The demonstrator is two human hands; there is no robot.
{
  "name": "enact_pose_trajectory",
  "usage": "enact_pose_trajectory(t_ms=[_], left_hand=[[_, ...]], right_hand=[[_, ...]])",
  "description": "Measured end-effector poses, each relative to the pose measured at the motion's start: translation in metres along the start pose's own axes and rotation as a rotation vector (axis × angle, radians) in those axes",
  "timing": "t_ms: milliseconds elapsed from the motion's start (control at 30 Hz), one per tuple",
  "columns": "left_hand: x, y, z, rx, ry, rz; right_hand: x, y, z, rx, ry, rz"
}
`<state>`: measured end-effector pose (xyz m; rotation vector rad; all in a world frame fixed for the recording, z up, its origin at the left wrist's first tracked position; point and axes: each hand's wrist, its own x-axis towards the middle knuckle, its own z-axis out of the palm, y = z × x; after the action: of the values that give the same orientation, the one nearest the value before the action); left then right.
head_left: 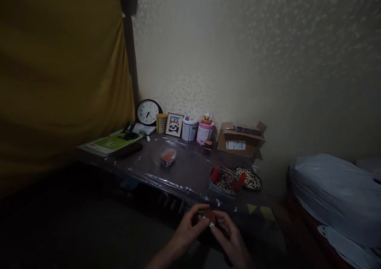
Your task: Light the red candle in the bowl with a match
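Observation:
A small reddish-brown piece with a white edge point(210, 216) is pinched between the fingers of both hands, in front of the table's near edge. My left hand point(193, 224) grips its left side, the thumb by the white part. From the other side, my right hand point(226, 231) closes on it with thumb and fingers. The room is dim and its exact kind cannot be made out. Beyond the hands, two round trays point(224, 187) lie on the table, the nearer with dark-and-light bits and two red scoop-like things point(241, 178), the farther point(251, 178) with pale slivers.
On the dark, plastic-covered table point(190, 165) sits a small clear-wrapped pack point(168, 157). Along the wall stand a clock point(149, 112), a framed panda picture point(174, 125), tubs point(189, 129) and a cardboard box point(239, 140). A green booklet point(116, 142) lies left. A covered bundle point(336, 193) is at right.

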<state>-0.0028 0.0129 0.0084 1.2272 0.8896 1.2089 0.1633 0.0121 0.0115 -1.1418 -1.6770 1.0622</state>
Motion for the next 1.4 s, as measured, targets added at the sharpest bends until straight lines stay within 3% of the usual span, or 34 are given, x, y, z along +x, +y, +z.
enact_pose_trajectory(t_ms=[200,567,700,900,1067,1233,1400], left_hand=[[0.004,0.001,-0.003,-0.110,0.015,-0.030],[0.004,0.010,-0.005,-0.143,0.027,-0.104],[0.004,0.011,-0.007,-0.196,0.027,-0.108],[0.005,0.009,-0.009,-0.450,0.042,-0.191],[0.004,0.013,-0.007,-0.493,0.065,-0.244],[0.004,0.012,-0.005,-0.505,0.068,-0.235],[0.004,0.009,-0.002,-0.474,0.113,-0.207]], right_hand=[[0.001,-0.004,0.001,0.137,0.012,0.014],[0.006,0.000,0.004,0.155,0.071,0.004],[0.009,-0.002,0.002,0.215,0.172,-0.004],[0.013,-0.008,-0.003,0.346,0.319,0.057],[0.015,-0.012,-0.003,0.488,0.425,0.097],[0.013,-0.014,0.000,0.219,0.449,0.041],[0.009,-0.017,0.008,-0.123,0.479,-0.215]])
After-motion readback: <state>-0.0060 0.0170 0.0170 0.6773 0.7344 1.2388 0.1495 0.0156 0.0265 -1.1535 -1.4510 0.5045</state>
